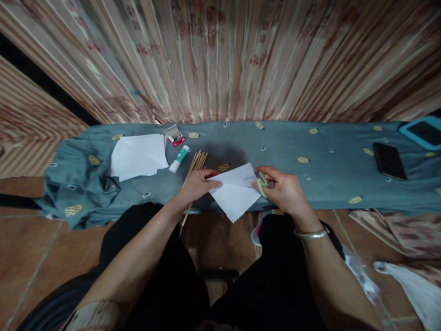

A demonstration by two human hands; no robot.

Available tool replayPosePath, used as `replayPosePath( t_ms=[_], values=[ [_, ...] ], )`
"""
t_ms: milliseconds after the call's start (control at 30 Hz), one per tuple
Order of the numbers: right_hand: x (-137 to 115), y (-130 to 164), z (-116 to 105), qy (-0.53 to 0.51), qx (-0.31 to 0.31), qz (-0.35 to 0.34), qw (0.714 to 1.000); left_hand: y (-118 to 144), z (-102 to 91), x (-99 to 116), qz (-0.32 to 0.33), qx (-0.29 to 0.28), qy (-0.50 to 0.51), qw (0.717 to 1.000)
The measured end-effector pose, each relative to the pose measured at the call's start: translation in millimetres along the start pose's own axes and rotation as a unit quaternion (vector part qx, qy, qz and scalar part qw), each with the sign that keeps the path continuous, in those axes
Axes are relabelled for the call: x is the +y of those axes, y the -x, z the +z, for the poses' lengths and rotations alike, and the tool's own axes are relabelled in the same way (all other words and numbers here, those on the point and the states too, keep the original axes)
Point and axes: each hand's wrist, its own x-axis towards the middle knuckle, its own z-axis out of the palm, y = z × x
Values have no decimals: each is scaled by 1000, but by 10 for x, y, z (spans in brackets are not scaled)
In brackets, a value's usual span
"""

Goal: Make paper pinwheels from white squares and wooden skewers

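A folded sheet of white paper (236, 197) is held up over the front edge of the cloth-covered surface. My left hand (199, 186) pinches its left corner between thumb and fingers. At the paper's right side, my right hand (280, 186) is closed around a pair of scissors with light green handles (262, 184); the blades are mostly hidden by the hand and paper. Thin wooden sticks (198, 161) lie just behind and under my left hand. A green and white glue stick (179, 159) rests to the left of the sticks.
A stack of white paper (139, 156) lies on the left of the teal cloth (337, 174). Behind the glue stick is a small open red box (176, 139). A dark phone (389, 161) and a blue-framed device (423, 132) lie at the right. A pleated curtain (220, 59) hangs behind.
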Motion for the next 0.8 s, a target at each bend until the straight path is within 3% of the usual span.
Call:
replayPosePath(
  t_ms=[133, 267, 367, 467, 667, 733, 800],
  values=[
    [72, -12, 23, -56, 22, 39, 997, 11, 50, 43, -12, 74, 169, 983],
    [130, -23, 78, -111, 38, 57, 992, 60, 193, 59, -49, 70, 279, 957],
    [124, -29, 126, -136, 36, 60, 988, 94, 291, 50, -69, 80, 298, 949],
    [76, -38, 138, -161, 47, 70, 983, 98, 317, 51, -39, 120, 305, 944],
    [-106, 34, -13, -307, 170, 68, 934, 2, 178, 112, 3, 212, 320, 923],
    [-227, 106, -21, -358, 159, 74, 917, -28, 132, 141, 19, 235, 328, 915],
    [-380, 183, 46, -427, 58, 85, 899, -44, 108, 165, 40, 245, 326, 912]
  ],
)
